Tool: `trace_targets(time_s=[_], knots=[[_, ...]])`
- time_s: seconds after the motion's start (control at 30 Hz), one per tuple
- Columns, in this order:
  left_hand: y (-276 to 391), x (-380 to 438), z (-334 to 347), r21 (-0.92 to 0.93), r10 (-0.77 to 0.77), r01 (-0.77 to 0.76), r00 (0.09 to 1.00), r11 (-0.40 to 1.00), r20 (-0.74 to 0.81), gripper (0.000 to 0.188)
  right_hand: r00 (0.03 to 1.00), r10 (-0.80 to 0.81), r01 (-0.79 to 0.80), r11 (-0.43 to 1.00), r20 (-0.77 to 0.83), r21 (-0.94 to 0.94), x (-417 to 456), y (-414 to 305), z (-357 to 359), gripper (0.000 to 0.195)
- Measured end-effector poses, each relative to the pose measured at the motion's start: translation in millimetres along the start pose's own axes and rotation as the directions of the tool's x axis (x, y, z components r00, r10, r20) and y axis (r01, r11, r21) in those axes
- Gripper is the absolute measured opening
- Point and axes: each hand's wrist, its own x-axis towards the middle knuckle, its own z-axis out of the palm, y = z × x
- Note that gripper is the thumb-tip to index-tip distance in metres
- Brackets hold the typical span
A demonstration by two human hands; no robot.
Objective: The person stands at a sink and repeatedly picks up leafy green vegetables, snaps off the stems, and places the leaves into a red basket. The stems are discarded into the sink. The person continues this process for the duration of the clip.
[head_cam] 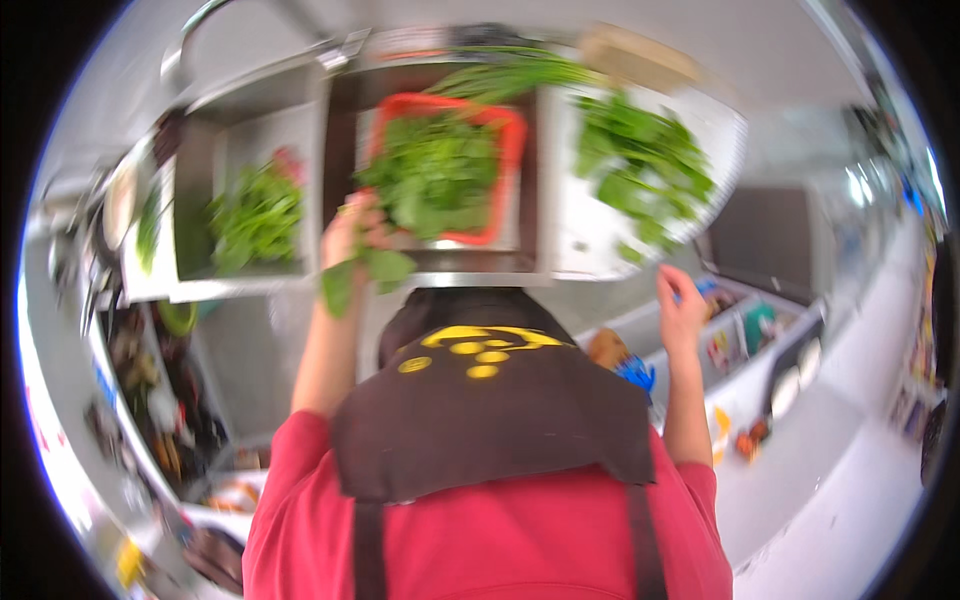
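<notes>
My left hand (pixel 354 229) grips a leafy green sprig (pixel 367 276) at the left front corner of a red plastic basket (pixel 513 161). Leafy greens (pixel 439 172) fill the basket, which stands in the right sink basin (pixel 536 217). In the left basin lie more greens (pixel 259 214), with something pink behind them. My right hand (pixel 681 300) hangs in front of the white board at the right, its fingers curled; blur hides whether anything small is between them. Loose leafy stems (pixel 645 172) are spread over that white board (pixel 720 142).
Long thin green stalks (pixel 517 73) lie across the back of the basin. A tan block (pixel 637 56) sits behind the board. A metal faucet (pixel 176 64) arches at the back left. Open drawers with mixed items (pixel 761 326) flank me on both sides.
</notes>
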Motion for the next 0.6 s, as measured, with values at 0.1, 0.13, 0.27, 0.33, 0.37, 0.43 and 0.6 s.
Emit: trace_targets(time_s=[0.1,0.13,0.27,0.33,0.37,0.43,0.6], knots=[[0,19,30,-0.064,-0.020,0.013,0.993,0.998,-0.115,0.025,0.997,-0.045,0.036,0.989,-0.060,-0.142,30,42,-27,0.021],[0,22,40,-0.073,-0.052,0.045,0.994,0.996,-0.092,0.026,0.992,-0.087,0.070,0.983,-0.094,-0.170,41,46,-33,0.020],[-1,28,91,0.026,-0.125,0.127,0.990,0.992,-0.067,0.023,0.951,-0.268,0.209,0.925,-0.153,-0.316,91,90,-37,0.019],[-8,26,102,0.076,-0.123,0.127,0.990,0.989,-0.064,0.017,0.920,-0.375,0.325,0.891,-0.111,-0.317,117,91,-28,0.019],[-11,24,108,0.107,-0.117,0.126,0.989,0.986,-0.085,0.015,0.906,-0.416,0.376,0.878,-0.083,-0.296,129,86,-23,0.019],[-14,16,114,0.165,-0.109,0.131,0.985,0.978,-0.134,0.011,0.877,-0.480,0.462,0.839,0.010,-0.287,151,77,-10,0.019],[-17,3,101,0.135,-0.106,0.134,0.976,0.982,-0.193,0.007,0.827,-0.437,0.563,0.631,0.355,-0.534,186,77,14,0.015]])
